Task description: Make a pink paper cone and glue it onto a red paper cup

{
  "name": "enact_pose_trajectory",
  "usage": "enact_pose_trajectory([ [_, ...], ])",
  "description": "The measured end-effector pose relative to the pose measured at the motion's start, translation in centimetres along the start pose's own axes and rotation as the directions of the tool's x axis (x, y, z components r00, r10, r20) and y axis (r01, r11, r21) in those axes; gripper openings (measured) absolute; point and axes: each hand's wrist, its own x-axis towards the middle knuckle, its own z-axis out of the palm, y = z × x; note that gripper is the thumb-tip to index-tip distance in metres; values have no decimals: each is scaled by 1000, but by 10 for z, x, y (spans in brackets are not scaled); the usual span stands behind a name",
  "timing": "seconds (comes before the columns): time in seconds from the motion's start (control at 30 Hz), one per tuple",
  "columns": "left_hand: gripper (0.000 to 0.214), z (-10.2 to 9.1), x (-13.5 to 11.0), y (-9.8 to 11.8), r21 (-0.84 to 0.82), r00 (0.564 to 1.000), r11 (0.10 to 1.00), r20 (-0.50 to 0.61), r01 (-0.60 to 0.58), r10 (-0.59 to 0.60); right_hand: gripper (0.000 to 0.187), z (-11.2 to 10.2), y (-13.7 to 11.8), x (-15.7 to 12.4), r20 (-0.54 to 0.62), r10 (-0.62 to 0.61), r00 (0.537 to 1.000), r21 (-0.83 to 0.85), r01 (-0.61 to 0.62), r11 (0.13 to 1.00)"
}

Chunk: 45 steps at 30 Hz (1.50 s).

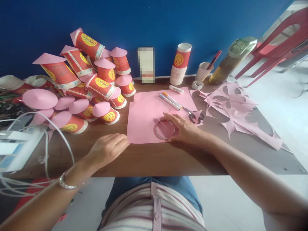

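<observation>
A pink sheet of paper [141, 112] lies flat on the brown desk in front of me. My left hand [112, 146] is closed, its fingertips pressed together at the sheet's near left corner. Toward the sheet's near right side, my right hand [181, 128] curves its thumb and fingers around a clear round object with a thin rim [165, 129]; whether it is a lid or a ring I cannot tell. Just beyond that hand lie dark-handled scissors [192, 116], partly under a pink scrap, with two pens [170, 102] and a glue stick [176, 89] on the paper.
Red paper-cup lanterns with pink cone tops [101, 84] pile up at left, near white cables [60, 126]. Cut pink scraps [237, 109] spread at right. Along the blue wall stand a phone [147, 65], stacked cups [179, 64], a pen cup [202, 72] and a bottle [225, 64].
</observation>
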Motion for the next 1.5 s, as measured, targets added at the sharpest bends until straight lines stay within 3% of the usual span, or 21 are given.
enact_pose_trajectory([
  [0.2,12,-1,1,0,6,1000,1000,0,1,-1,108,0,4,-3,-13,-35,999,58,35,998],
  [0.3,12,-1,0,0,2,1000,1000,2,7,-7,90,-8,5,-5,-65,-42,997,120,49,992],
  [0.37,10,-1,0,-1,-6,1000,1000,1,11,-11,73,-15,6,-6,-159,-31,987,167,58,984],
  [0.43,9,-1,0,-2,-10,1000,1000,-1,16,-16,61,-20,9,-5,-307,42,951,219,28,975],
  [0.5,9,-1,-2,-5,-3,1000,1000,6,15,-15,55,-22,14,-4,-440,152,885,276,-28,961],
  [0.6,9,-1,-4,-7,22,1000,1000,13,8,-8,49,-20,25,-2,-494,271,826,333,-109,937],
  [0.7,8,-2,-7,-8,42,1000,999,24,2,-3,36,-17,36,-1,-476,273,836,250,-169,953],
  [0.8,10,-5,-9,-7,40,999,999,47,2,-4,21,-13,41,1,-464,155,872,62,-142,988],
  [0.9,13,-7,-11,-6,-8,998,1000,56,29,-29,23,-9,43,2,-449,100,888,-22,-123,992],
  [1.17,13,-20,-16,-14,-89,989,995,146,50,-37,21,-7,47,3,-516,89,852,-50,-134,990],
  [1.27,8,-29,-4,-13,-157,987,983,143,91,-68,22,-6,50,4,-518,104,849,-41,-146,988],
  [1.33,11,-30,12,-10,-228,991,965,63,128,-116,21,-5,52,4,-516,103,850,-46,-147,988],
  [1.43,31,-18,44,-3,-361,980,913,6,190,-201,20,-3,55,4,-511,85,856,-64,-137,989],
  [1.5,52,-4,64,1,-420,980,886,50,196,-193,20,-2,56,4,-501,74,862,-80,-132,988],
])
